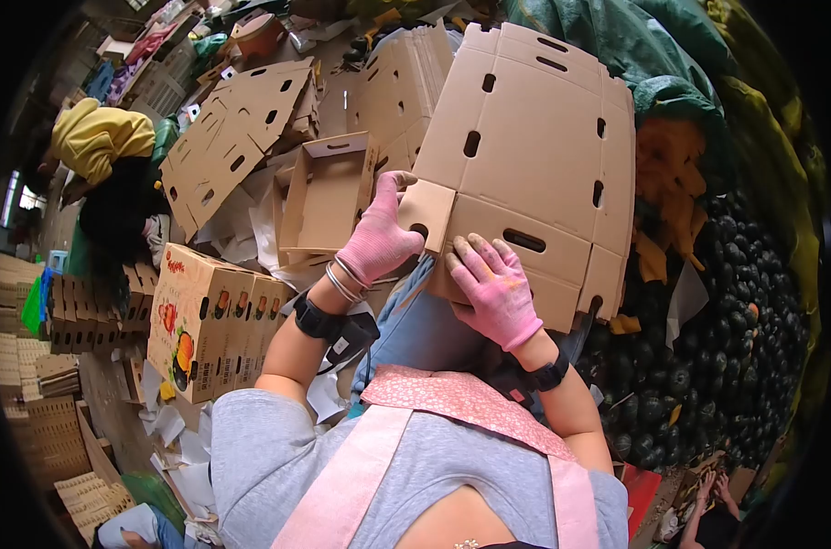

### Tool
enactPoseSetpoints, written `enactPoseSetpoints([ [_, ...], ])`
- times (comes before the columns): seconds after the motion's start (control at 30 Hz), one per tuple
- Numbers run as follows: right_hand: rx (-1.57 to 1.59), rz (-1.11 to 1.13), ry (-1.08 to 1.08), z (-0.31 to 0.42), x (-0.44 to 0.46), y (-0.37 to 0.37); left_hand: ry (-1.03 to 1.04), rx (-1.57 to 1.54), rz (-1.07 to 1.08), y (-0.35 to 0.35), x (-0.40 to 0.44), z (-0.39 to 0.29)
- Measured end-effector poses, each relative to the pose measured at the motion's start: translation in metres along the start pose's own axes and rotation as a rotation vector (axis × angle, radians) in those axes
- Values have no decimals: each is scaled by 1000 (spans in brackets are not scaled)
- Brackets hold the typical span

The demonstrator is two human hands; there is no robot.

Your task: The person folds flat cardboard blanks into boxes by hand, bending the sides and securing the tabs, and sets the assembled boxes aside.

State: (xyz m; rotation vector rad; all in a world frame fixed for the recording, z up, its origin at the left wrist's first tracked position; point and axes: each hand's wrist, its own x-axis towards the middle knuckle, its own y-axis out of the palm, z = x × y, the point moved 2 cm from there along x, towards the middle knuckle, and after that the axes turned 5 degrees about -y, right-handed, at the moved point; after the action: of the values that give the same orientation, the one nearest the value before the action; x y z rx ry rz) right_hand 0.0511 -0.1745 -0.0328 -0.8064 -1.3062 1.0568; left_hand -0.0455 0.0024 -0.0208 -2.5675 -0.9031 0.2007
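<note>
A large flat cardboard sheet [534, 137] with oval hand slots and crease lines lies over my lap. My left hand [379, 233], in a pink glove, grips a small flap at the sheet's left corner, thumb and fingers around it. My right hand [496, 291], gloved in pink with dirty fingertips, rests on the sheet's near edge with its fingers spread. Just beyond my left hand stands an open, empty cardboard tray [329, 197].
More flat cardboard [237, 137] and a standing stack [402, 91] lie ahead. Printed boxes [216, 320] stand at the left. Dark green squashes [708, 339] fill the right side. A person in a yellow top [100, 137] bends at the upper left; another person's hands [716, 489] show at the lower right.
</note>
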Motion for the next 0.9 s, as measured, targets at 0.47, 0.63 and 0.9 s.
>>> enactPoseSetpoints([
  [0.47, -163, -182, 80, -11, 47, 32, -302, -311, 178, -3, 12, 18],
  [0.63, -195, -237, -140, -13, 41, 27, -310, -212, 235, -7, 14, 12],
  [0.9, 275, -18, -494, 71, 24, 18, -348, -170, 303, -9, 17, 11],
])
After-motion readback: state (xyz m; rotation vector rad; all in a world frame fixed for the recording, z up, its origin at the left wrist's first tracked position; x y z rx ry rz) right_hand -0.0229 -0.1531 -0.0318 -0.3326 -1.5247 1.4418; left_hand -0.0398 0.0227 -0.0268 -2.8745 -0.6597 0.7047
